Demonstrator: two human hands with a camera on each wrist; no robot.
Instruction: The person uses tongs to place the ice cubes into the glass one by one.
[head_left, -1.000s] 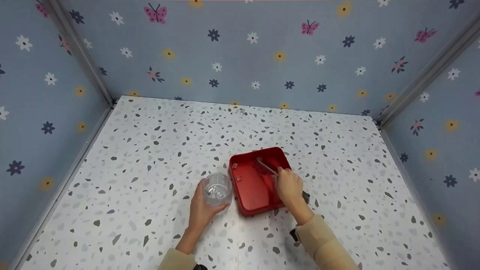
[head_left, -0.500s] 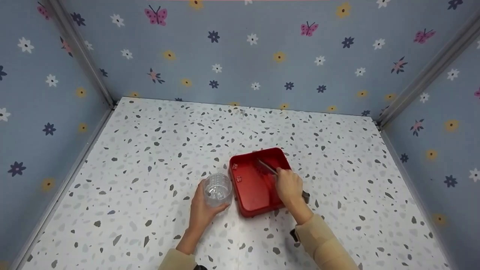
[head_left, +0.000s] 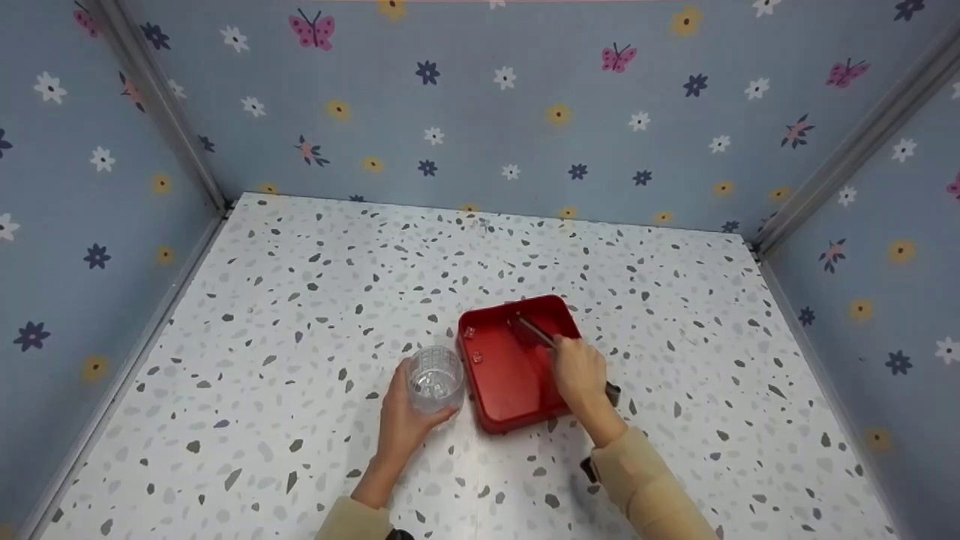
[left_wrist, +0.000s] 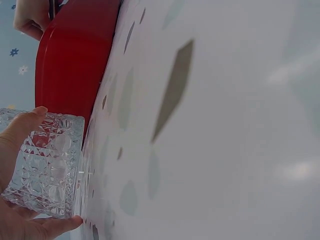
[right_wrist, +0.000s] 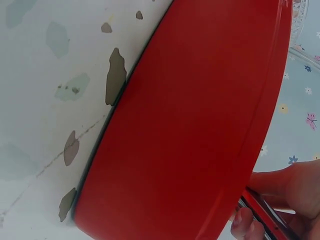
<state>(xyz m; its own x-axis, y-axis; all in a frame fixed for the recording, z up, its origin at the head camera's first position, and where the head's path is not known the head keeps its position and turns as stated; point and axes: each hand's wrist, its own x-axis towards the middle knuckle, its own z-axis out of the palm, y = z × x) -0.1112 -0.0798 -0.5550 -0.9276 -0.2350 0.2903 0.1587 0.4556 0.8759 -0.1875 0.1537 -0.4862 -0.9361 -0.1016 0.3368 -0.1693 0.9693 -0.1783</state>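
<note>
The left hand (head_left: 405, 420) grasps a patterned clear glass (head_left: 436, 379), thumb at its five o'clock and fingers round toward ten; the glass stands upright on the speckled tabletop (head_left: 300, 300), just beside a red tray (head_left: 510, 386) at that tray's nine o'clock. At the tray's three o'clock, the right hand (head_left: 579, 375) grips a metal tool (head_left: 536, 332) slanting toward ten, its tip near the tray's twelve o'clock wall (whether the tip holds anything, I cannot tell). Inside the tray, one small clear piece (head_left: 470, 332) lies near ten o'clock, with a second clear piece (head_left: 478, 358) close by, toward six o'clock from it
</note>
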